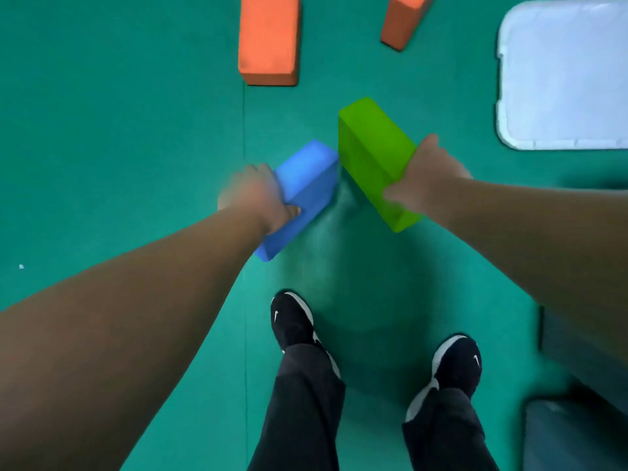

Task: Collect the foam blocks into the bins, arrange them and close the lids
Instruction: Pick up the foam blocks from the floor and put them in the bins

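Both hands are already loaded, so the relation that matters is where a bin lies from them: the white lid (564, 73) sits beyond and to the outside of the right hand (429, 178), well apart from the left hand (253, 198). Whether it rests on a bin or on the green floor (119, 130) I cannot tell, and the dark shapes low beside the right forearm are too blurred to name. The right hand, the nearer to the lid, is clamped over the near end of the green block (373, 158), whose long axis runs away from the hand and toward the left hand. The left hand is wrapped around the near end of the blue block (304, 188), thumb on its side face, long axis running up and toward the right hand. The far corners of the two blocks meet or nearly meet between the hands. Two orange blocks lie on the floor beyond both hands, untouched: one (269, 39) straight ahead of the left hand, the other (404, 18) tilted, farther toward the lid. By my judgement, collecting is only partly done.
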Motion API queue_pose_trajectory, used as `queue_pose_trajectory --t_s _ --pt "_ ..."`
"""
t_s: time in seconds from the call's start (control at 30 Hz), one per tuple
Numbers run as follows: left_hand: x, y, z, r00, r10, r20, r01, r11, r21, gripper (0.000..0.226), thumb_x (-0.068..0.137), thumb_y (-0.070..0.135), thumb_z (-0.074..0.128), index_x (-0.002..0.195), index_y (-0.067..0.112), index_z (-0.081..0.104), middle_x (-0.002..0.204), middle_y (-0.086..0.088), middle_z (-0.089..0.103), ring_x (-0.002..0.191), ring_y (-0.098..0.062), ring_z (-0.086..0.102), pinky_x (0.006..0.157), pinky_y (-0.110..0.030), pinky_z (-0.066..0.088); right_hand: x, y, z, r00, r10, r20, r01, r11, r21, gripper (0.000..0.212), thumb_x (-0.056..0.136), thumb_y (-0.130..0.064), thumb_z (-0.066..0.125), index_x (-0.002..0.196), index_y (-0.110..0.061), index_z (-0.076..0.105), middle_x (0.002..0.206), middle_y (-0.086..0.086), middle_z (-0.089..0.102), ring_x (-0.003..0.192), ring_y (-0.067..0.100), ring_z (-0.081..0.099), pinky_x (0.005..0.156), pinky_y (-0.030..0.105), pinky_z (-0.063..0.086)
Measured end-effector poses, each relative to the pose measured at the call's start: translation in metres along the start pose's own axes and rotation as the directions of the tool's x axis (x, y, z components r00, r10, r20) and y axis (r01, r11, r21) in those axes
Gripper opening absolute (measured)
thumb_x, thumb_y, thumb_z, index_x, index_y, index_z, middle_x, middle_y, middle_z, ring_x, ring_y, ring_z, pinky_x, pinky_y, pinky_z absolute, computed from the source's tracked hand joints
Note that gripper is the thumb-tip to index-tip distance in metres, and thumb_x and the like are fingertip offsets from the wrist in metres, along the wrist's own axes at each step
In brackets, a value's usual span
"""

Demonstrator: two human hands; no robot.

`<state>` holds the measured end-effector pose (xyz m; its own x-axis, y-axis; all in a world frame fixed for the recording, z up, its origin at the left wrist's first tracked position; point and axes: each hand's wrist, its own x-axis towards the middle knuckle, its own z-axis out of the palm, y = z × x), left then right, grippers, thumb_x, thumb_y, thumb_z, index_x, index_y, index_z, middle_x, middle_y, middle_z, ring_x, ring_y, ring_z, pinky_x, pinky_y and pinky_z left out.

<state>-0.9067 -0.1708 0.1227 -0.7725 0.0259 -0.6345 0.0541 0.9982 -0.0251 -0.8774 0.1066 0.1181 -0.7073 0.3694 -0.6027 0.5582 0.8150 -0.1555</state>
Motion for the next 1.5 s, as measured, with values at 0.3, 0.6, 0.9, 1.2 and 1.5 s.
queue_pose_trajectory --t_s 0.3,0.6,0.9,1.2,1.5 --pt "-0.030 0.225 -0.039 0.969 0.210 -0.134 -0.207 0.978 0.038 0.088 0.072 0.067 0.078 0.129 0.008 0.047 0.130 -0.017 0.055 0.120 -0.040 0.056 0.093 -0.048 0.050 -0.019 0.188 -0.096 0.982 0.059 -0.178 -0.041 0.994 0.106 0.070 0.067 -0.048 0.072 0.114 -0.016 0.031 0.099 0.006 0.054 0.086 0.034 0.059 0.070 0.039 0.043" --pt "-0.104 0.411 -0.099 0.847 0.437 -0.303 -0.452 0.892 0.025 0.083 0.076 0.063 0.077 0.125 0.004 0.047 0.126 -0.019 0.053 0.116 -0.040 0.054 0.089 -0.049 0.049 -0.079 0.359 -0.215 0.903 0.272 -0.333 -0.135 0.914 0.382 0.079 0.067 -0.050 0.077 0.126 -0.017 0.036 0.108 0.004 0.052 0.090 0.033 0.057 0.074 0.042 0.046" --pt "-0.186 0.566 -0.086 0.708 0.674 -0.210 -0.678 0.732 0.062 0.077 0.076 0.063 0.077 0.120 0.009 0.047 0.123 -0.011 0.051 0.112 -0.035 0.053 0.084 -0.050 0.051 -0.161 0.507 -0.213 0.786 0.533 -0.312 -0.359 0.806 0.471 0.080 0.073 -0.048 0.080 0.133 -0.009 0.043 0.134 0.018 0.055 0.121 0.040 0.059 0.097 0.048 0.049" --pt "-0.204 0.598 -0.016 0.493 0.862 0.115 -0.870 0.491 0.053 0.074 0.090 0.051 0.071 0.145 0.010 0.043 0.138 -0.009 0.050 0.124 -0.029 0.052 0.102 -0.043 0.045 -0.204 0.549 -0.120 0.777 0.622 -0.099 -0.568 0.761 0.313 0.086 0.081 -0.073 0.064 0.134 -0.008 0.043 0.135 0.017 0.050 0.123 0.042 0.055 0.096 0.052 0.046" --pt "-0.179 0.543 0.014 0.557 0.684 0.471 -0.830 0.469 0.300 0.055 0.095 0.047 0.059 0.142 0.021 0.051 0.136 -0.002 0.061 0.120 -0.029 0.060 0.098 -0.041 0.052 -0.182 0.506 -0.100 0.855 0.484 0.188 -0.518 0.821 0.239 0.025 0.096 -0.026 0.053 0.112 -0.008 0.057 0.126 0.018 0.058 0.109 0.039 0.060 0.080 0.040 0.049"
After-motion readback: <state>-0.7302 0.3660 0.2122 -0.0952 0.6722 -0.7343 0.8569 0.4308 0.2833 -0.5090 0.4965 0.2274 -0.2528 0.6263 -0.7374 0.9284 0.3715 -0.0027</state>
